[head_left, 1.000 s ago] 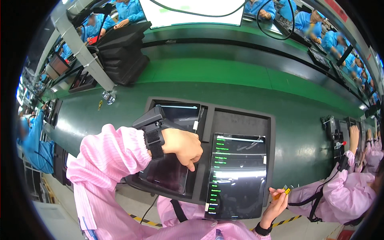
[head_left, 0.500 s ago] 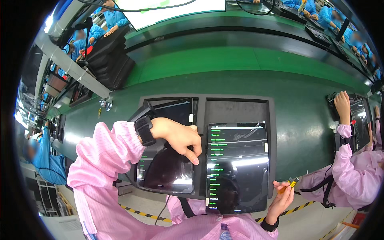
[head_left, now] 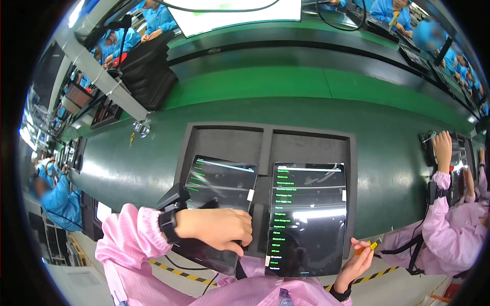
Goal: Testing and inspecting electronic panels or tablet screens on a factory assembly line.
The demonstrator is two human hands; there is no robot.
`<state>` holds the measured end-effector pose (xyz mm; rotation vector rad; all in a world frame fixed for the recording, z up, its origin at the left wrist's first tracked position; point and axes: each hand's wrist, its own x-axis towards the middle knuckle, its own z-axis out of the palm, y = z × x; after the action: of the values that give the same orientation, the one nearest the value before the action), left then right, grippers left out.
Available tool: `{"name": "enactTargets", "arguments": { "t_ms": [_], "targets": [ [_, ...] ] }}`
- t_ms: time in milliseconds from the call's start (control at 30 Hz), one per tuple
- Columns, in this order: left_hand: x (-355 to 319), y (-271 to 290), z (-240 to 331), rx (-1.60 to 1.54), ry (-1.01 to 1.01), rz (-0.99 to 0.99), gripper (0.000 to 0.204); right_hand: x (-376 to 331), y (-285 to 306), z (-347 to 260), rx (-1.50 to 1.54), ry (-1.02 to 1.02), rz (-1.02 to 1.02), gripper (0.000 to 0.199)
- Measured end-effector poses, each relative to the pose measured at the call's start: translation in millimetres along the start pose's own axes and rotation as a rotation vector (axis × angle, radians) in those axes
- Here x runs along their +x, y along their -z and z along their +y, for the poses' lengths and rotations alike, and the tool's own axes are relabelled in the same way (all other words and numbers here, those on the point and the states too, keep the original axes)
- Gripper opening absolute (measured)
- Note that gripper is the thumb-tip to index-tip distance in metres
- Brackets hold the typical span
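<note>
Two dark tablets with lit green-text screens lie side by side in a grey two-bay fixture [head_left: 265, 137] on the green bench. My left hand [head_left: 217, 229], in a pink sleeve with a black wrist strap, lies over the lower part of the left tablet [head_left: 222, 178]. Its fingers curl around that tablet's lower right edge, and the tablet's near end juts out past the fixture toward me. The right tablet [head_left: 309, 214] lies flat and untouched. My right hand [head_left: 357, 260] hovers by its lower right corner, pinching a small yellow piece [head_left: 374, 246].
A co-worker in pink [head_left: 449, 239] stands at the right with a hand on another device [head_left: 444, 148]. A black stack of trays [head_left: 148, 71] and a slanted metal post [head_left: 102, 76] stand at the back left. People in blue work beyond the green belt [head_left: 306, 84].
My left hand has slid from the middle of the left tablet down to its lower right edge. The right hand has stayed at the lower right with the yellow piece.
</note>
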<state>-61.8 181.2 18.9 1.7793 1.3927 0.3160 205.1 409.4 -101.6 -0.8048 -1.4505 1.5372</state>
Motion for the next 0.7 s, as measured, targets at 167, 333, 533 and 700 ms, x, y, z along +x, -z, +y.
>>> {"name": "enactTargets", "arguments": {
  "t_ms": [167, 333, 533, 700],
  "targets": [
    [-67, -16, 42, 0.057, 0.294, 0.639, 0.029, -25, 21, -3, -0.213, -0.026, 0.033, 0.026],
    [-129, -84, 44, -0.313, 0.819, 1.443, 0.041, -27, -3, 9, -0.02, -0.032, 0.31, 0.027],
    [-110, -174, 34, -0.959, 0.724, 1.586, 0.078, 13, -3, 15, 0.348, -0.019, 0.081, 0.026],
    [-84, -173, 28, -0.994, 0.439, 1.74, 0.085, 53, -2, 27, 0.376, 0.015, -0.025, 0.024]
  ]
}}
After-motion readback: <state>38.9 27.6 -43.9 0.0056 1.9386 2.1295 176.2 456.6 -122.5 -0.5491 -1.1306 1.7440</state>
